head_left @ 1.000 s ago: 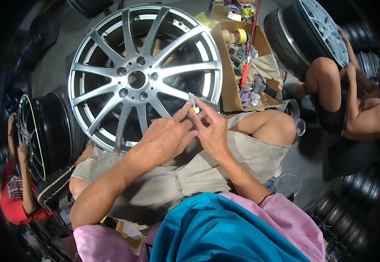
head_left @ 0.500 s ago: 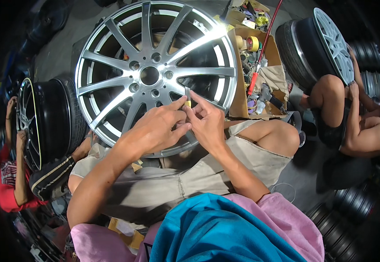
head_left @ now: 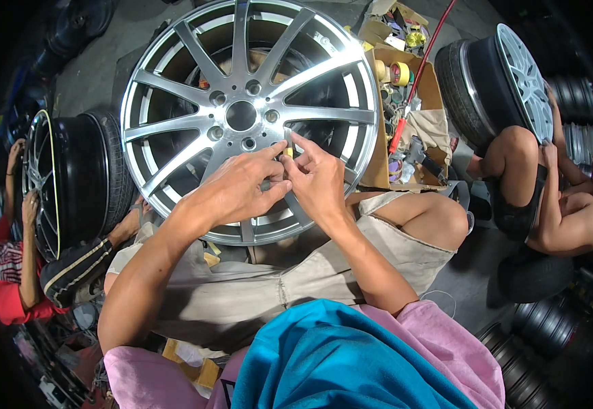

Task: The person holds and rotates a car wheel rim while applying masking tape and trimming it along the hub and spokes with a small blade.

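Note:
A large silver multi-spoke alloy wheel [head_left: 260,129] lies face up in front of my knees. Over its lower right spokes my two hands meet at a small flat strip, grey at the top and yellow below [head_left: 288,144]; its kind is not clear. My right hand [head_left: 319,180] pinches the strip between index finger and thumb. From the other side, the fingers of my left hand [head_left: 238,185] are bent in, the index fingertip pressed against the strip's edge. The strip's lower end is hidden by my fingers.
A cardboard box [head_left: 371,163] of tape rolls and small items stands right of the wheel, with a red-handled rod [head_left: 398,133] leaning across it. Co-workers on both sides hold other wheels [head_left: 524,82] set on tyres [head_left: 109,163]. Stacked dark rims [head_left: 545,324] stand lower right.
The wheel sits slightly further right and higher in view. My hands keep the same grip on the strip, a little further left against the wheel.

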Demonstrator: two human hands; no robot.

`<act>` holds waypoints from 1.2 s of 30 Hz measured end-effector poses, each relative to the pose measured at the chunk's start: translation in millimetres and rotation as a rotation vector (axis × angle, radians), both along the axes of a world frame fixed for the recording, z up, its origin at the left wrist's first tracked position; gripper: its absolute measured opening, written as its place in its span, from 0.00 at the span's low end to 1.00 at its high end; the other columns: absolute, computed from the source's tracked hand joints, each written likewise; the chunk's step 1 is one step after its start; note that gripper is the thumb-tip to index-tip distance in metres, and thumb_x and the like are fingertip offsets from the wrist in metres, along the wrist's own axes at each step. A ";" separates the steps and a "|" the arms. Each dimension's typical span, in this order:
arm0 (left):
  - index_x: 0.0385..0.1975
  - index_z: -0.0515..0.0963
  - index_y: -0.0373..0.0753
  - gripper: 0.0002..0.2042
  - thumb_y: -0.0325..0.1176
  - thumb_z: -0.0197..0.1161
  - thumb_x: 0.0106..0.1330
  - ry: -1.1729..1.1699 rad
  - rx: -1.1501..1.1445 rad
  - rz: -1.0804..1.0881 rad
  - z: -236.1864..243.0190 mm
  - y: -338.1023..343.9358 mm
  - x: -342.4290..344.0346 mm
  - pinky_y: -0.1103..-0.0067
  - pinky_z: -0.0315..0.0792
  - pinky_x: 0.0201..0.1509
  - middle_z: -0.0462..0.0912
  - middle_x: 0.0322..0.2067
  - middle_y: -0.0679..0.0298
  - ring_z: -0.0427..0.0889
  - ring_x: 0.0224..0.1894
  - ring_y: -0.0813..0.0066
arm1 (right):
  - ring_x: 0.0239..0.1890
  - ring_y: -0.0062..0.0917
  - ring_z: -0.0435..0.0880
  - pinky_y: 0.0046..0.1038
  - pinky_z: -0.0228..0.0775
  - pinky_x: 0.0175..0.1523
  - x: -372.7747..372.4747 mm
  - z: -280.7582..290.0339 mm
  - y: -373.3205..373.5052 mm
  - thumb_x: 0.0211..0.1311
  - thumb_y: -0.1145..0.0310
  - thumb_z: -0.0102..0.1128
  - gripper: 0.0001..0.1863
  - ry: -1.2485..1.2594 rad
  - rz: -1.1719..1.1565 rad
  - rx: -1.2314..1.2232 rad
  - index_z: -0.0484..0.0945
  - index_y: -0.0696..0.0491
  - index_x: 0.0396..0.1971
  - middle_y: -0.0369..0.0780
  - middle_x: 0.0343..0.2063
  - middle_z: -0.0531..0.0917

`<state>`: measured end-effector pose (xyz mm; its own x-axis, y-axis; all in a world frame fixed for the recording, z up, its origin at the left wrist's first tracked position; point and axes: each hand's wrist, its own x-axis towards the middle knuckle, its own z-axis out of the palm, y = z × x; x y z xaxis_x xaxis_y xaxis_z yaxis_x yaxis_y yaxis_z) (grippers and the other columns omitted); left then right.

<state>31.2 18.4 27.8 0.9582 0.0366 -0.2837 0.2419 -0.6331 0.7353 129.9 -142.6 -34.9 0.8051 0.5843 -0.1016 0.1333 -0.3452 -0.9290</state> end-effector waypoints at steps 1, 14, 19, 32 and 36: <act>0.39 0.84 0.30 0.14 0.38 0.70 0.75 -0.039 0.000 -0.019 -2.6 -0.4 -0.4 0.63 0.82 0.46 0.73 0.74 0.36 0.88 0.35 0.51 | 0.23 0.33 0.87 0.36 0.78 0.34 -0.7 -0.3 -0.4 0.66 0.73 0.74 0.26 0.001 -0.015 0.017 0.85 0.59 0.64 0.47 0.22 0.86; 0.32 0.81 0.32 0.18 0.43 0.71 0.75 -0.053 0.033 -0.027 -1.8 -3.3 4.7 0.61 0.82 0.45 0.74 0.74 0.41 0.87 0.32 0.55 | 0.24 0.27 0.86 0.33 0.79 0.36 25.7 -5.4 -11.4 0.66 0.73 0.73 0.21 0.016 0.013 0.041 0.87 0.58 0.59 0.44 0.26 0.88; 0.30 0.79 0.34 0.19 0.45 0.70 0.76 -0.065 0.072 -0.069 -9.8 -6.3 1.0 0.58 0.81 0.48 0.76 0.73 0.44 0.87 0.36 0.50 | 0.30 0.29 0.85 0.32 0.76 0.37 58.9 16.5 -25.2 0.69 0.76 0.71 0.17 -0.303 0.186 -0.048 0.89 0.56 0.57 0.43 0.32 0.84; 0.35 0.82 0.37 0.17 0.45 0.66 0.79 -0.052 0.118 0.073 -15.5 -25.0 26.8 0.54 0.81 0.57 0.65 0.75 0.27 0.90 0.44 0.33 | 0.37 0.24 0.89 0.26 0.82 0.41 104.8 18.5 -68.8 0.77 0.73 0.60 0.09 0.031 -0.026 0.131 0.77 0.60 0.50 0.43 0.39 0.88; 0.42 0.85 0.38 0.16 0.47 0.65 0.80 -0.044 0.079 0.139 -23.6 -48.2 33.3 0.58 0.81 0.59 0.59 0.77 0.24 0.93 0.38 0.47 | 0.33 0.21 0.86 0.24 0.80 0.40 104.0 13.0 -81.6 0.77 0.74 0.56 0.07 0.142 -0.069 0.128 0.74 0.59 0.49 0.44 0.39 0.88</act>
